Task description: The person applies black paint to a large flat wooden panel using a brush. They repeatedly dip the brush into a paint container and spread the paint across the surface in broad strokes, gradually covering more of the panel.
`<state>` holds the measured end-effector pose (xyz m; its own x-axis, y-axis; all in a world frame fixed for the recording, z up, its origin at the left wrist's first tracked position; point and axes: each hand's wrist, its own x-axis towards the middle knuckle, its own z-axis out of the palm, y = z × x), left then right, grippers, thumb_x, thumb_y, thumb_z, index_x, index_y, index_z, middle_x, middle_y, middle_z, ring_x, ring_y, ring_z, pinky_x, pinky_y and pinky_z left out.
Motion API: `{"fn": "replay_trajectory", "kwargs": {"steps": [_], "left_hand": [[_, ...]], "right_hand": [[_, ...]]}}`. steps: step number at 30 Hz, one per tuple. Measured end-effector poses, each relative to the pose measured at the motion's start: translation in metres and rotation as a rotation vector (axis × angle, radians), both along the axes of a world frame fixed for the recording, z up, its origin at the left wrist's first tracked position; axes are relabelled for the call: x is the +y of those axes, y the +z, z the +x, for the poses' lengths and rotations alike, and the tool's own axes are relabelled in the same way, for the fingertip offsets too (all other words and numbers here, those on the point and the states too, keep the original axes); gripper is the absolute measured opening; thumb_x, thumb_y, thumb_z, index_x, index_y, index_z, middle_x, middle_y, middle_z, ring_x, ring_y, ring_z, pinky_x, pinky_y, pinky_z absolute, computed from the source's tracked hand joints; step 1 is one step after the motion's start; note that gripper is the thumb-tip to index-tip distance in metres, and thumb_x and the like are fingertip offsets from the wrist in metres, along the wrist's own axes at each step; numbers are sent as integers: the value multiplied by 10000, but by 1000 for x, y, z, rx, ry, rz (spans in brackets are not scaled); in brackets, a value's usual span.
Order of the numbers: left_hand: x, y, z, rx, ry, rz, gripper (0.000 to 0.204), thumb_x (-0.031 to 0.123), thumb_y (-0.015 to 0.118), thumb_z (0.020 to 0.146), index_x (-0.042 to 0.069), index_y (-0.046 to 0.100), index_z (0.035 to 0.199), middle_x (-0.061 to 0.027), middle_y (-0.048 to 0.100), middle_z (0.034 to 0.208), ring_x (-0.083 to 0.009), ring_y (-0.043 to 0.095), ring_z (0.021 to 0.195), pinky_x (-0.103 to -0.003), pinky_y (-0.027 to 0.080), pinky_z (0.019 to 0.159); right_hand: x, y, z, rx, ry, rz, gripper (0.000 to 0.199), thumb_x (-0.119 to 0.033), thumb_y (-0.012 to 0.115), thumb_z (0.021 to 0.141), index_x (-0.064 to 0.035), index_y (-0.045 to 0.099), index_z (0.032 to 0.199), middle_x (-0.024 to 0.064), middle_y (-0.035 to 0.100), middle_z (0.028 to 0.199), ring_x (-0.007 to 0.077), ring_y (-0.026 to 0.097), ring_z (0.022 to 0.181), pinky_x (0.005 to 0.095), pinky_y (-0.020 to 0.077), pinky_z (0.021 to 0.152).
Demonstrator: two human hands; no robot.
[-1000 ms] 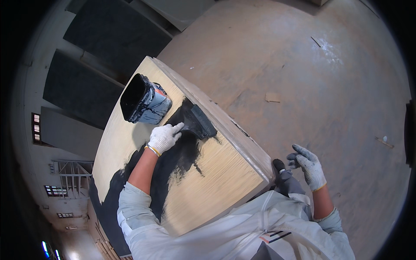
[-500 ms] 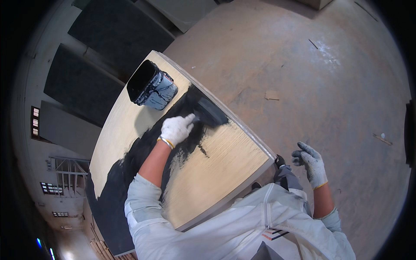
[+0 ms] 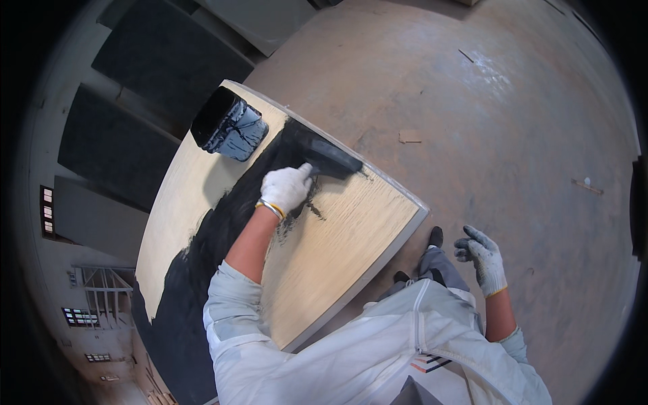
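My left hand [image 3: 285, 187], in a white knit glove with a bangle at the wrist, is closed on a wide, flat paint tool [image 3: 332, 158] coated in black. Whether it is a brush or a scraper I cannot tell. Its broad edge lies near the far long edge of a pale wood-grain board [image 3: 331, 250]. Black paint [image 3: 216, 236] covers an uneven band across that board. A paint-streaked bucket [image 3: 236, 131] with a black mouth stands on the bare wood beyond my hand. My right hand [image 3: 484, 260] hangs free beside the board, its glove stained dark, fingers loosely bent and thumb apart.
Large dark panels [image 3: 175, 61] lie at the far left, with a paler panel [image 3: 101, 219] near them. A metal frame [image 3: 108, 290] stands by the left wall. Small scraps [image 3: 410, 136] lie on the brown floor [image 3: 472, 162], and my feet [image 3: 436, 236] are by the board's corner.
The view has shifted a little, moving the board and bucket in the picture. My left hand and tool sit slightly farther along the painted band toward the board's edge; my right hand stays much the same.
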<state>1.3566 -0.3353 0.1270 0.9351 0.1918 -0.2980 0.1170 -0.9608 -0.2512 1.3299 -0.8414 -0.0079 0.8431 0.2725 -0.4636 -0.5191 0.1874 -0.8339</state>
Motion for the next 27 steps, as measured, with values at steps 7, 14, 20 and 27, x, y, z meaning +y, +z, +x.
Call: {"fn": "replay_trajectory", "kwargs": {"steps": [7, 14, 20, 27], "left_hand": [[-38, -12, -13, -76, 20, -40, 343, 416, 574, 1069, 223, 718, 1314, -139, 805, 910, -367, 791, 845, -527, 610, 707], [-84, -9, -35, -15, -101, -61, 357, 387, 558, 1062, 196, 709, 1323, -164, 800, 919, -384, 789, 840, -536, 612, 719], [-100, -13, -39, -40, -180, -58, 337, 398, 586, 1052, 186, 733, 1268, -153, 787, 850, -365, 779, 761, -521, 594, 646], [-109, -8, -46, -52, -62, -88, 316, 328, 565, 1045, 160, 729, 1256, -173, 797, 896, -379, 791, 826, -536, 595, 699]], "right_hand": [[14, 11, 6, -38, 1, -18, 543, -119, 636, 1043, 78, 535, 1538, 180, 785, 1118, 219, 757, 877, 335, 616, 756], [10, 14, 11, -34, -19, -26, 461, -67, 600, 1063, 46, 595, 1510, 133, 798, 1094, 178, 756, 874, 308, 621, 783], [6, 3, 1, -28, -10, -38, 462, -68, 593, 1064, 37, 596, 1513, 135, 799, 1100, 180, 759, 877, 313, 620, 784], [-2, -4, -27, -1, -20, -48, 482, -86, 600, 1060, 32, 584, 1526, 159, 798, 1123, 199, 762, 891, 316, 617, 778]]}}
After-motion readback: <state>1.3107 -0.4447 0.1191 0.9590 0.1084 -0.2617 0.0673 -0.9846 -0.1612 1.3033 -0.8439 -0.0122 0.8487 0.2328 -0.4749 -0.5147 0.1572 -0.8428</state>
